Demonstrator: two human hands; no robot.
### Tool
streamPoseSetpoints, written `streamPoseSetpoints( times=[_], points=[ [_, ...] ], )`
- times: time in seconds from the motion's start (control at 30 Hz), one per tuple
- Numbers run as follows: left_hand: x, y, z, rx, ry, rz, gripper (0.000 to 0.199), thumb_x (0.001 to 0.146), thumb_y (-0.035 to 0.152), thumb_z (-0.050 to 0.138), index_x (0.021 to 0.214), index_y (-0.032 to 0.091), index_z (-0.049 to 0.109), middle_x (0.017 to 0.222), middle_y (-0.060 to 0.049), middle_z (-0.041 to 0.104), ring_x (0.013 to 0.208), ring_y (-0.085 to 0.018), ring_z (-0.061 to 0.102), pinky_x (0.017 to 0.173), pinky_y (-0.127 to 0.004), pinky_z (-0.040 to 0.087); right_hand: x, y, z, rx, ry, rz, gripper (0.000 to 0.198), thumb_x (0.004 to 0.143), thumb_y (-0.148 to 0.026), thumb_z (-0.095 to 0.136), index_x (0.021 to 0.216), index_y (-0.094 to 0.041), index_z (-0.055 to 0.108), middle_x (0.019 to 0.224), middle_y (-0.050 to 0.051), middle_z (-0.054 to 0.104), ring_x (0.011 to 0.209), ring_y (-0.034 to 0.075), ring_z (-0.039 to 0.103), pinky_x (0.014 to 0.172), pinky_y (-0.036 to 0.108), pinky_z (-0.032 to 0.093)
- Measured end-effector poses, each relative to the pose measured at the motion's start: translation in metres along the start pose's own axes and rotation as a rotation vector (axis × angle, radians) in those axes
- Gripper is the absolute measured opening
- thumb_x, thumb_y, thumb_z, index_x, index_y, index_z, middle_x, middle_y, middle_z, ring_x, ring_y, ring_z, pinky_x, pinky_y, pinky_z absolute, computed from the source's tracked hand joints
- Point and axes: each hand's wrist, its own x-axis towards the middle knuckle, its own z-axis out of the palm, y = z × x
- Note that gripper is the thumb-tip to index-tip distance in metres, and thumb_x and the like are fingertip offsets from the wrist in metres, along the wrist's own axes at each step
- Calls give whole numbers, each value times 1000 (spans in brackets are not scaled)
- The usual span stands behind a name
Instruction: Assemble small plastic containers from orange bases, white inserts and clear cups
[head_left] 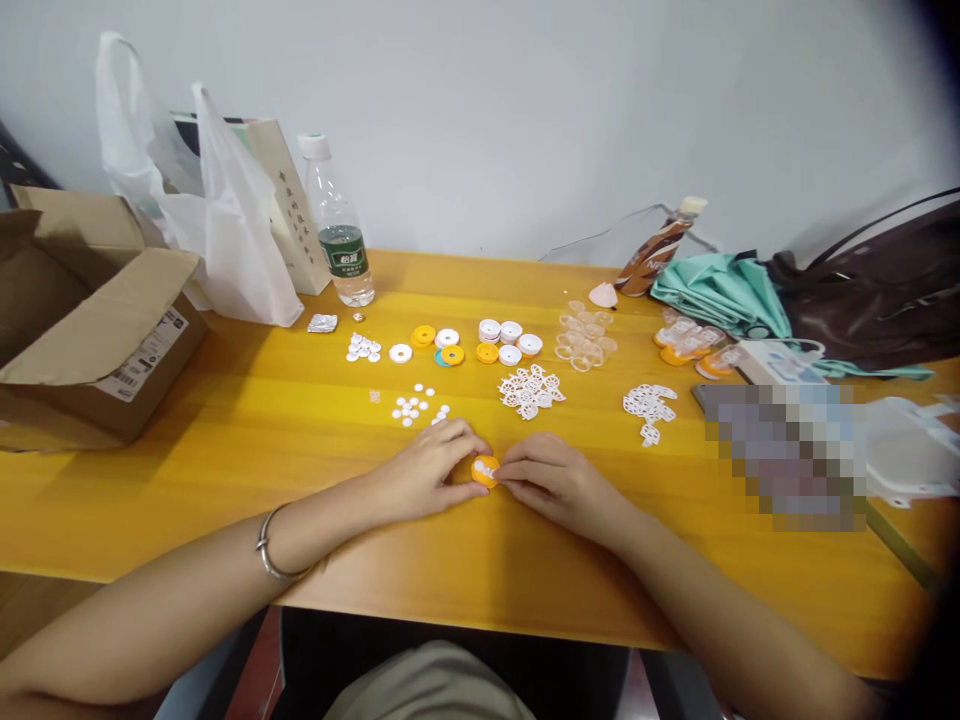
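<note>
Between my hands is a small round orange case (486, 481) with white pieces inside it. My left hand (435, 470) is closed around its left side, thumb and fingers gripping the rim. The fingertips of my right hand (551, 480) are pinched together at its right edge, on or over a white piece; whether they hold that piece is hard to make out. Beyond my hands lie a heap of white openwork gear-like pieces (529, 391) and, to the left, scattered small white discs (409, 408). A second group of white openwork pieces (649, 402) is on the right.
Behind are white and orange round cases (510, 335), clear round covers (579, 345) and finished-looking orange units (686, 340). A cardboard box (157, 350), plastic bag (240, 230) and water bottle (345, 240) stand left. A brown bottle (652, 255), green cloth bundle (724, 290) and bag (862, 280) are right.
</note>
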Motion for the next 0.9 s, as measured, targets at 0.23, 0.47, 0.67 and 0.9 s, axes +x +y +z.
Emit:
streamPoseSetpoints(
  times=[0.23, 0.47, 0.67, 0.9],
  points=[
    [-1, -1, 0, 0, 13, 13, 30, 82, 30, 55, 110, 20, 53, 100, -7, 52, 95, -19, 50, 86, -34, 43, -1, -2, 1, 121, -13, 64, 12, 84, -18, 53, 88, -21, 64, 85, 6, 65, 75, 14, 61, 67, 26, 51],
    [-1, 1, -1, -1, -3, -1, 30, 82, 29, 55, 110, 20, 52, 101, -7, 52, 96, -20, 50, 87, -34, 43, 0, -1, 0, 157, -25, 94, 13, 85, -18, 52, 88, -21, 65, 85, 6, 64, 77, 14, 61, 69, 26, 51],
    [0, 1, -1, -1, -8, 0, 30, 82, 29, 55, 111, 20, 52, 102, -7, 51, 96, -19, 49, 87, -35, 43, 0, -3, 2, 162, -18, 102, 14, 83, -16, 52, 87, -21, 64, 83, 6, 63, 75, 14, 60, 67, 26, 51],
    [0, 1, -2, -2, -9, 14, 29, 84, 27, 53, 111, 20, 52, 101, -7, 51, 96, -19, 49, 87, -35, 42, 2, -6, 2, 274, -25, 222, 10, 81, -17, 54, 83, -20, 63, 79, 4, 62, 74, 14, 59, 67, 26, 50]
  ],
)
